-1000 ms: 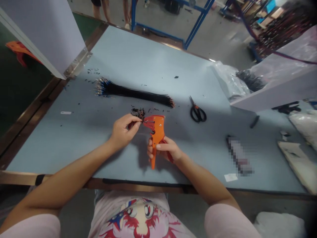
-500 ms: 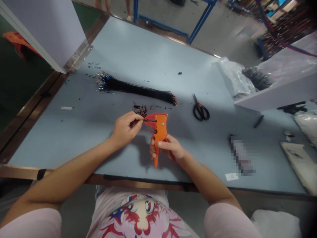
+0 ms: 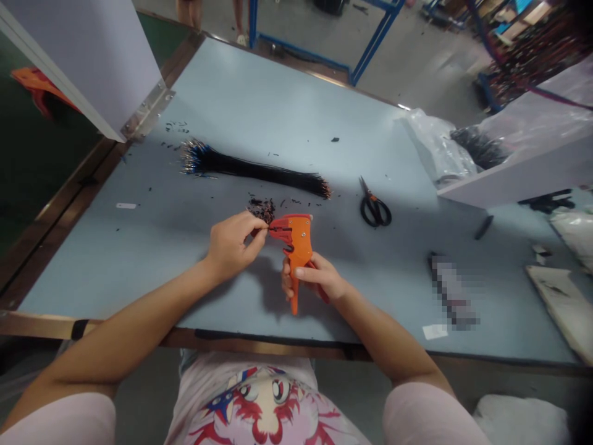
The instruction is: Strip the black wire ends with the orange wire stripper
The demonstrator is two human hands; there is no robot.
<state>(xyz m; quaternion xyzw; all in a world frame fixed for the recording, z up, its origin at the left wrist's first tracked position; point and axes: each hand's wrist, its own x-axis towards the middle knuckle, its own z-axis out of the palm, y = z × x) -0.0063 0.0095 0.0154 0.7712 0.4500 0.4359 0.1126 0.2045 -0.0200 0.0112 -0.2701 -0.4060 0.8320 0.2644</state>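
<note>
My right hand (image 3: pixel 317 276) is wrapped round the handles of an orange and red wire stripper (image 3: pixel 301 241), which stands with its jaws pointing left. My left hand (image 3: pixel 236 241) is closed in a pinch right at those jaws. A short bit of thin black wire shows between its fingertips and the jaws; the rest is hidden by the hand. Just beyond the fingertips lies a small heap of dark and coppery scraps (image 3: pixel 263 209). Behind it stretches a bundle of black wires (image 3: pixel 254 170), with blue and silvery ends on the left and coppery ends on the right.
Black-handled scissors (image 3: pixel 376 209) lie right of the stripper. Farther right are a blurred-out object (image 3: pixel 451 290), a white paper slip (image 3: pixel 434 332) and a panel (image 3: pixel 500 179) with plastic bags behind it. A grey upright panel (image 3: pixel 106 62) stands at the table's left edge.
The hands and the wire stripper hold almost the same place, with the pinch still at the jaws. The whole view has shifted very slightly.
</note>
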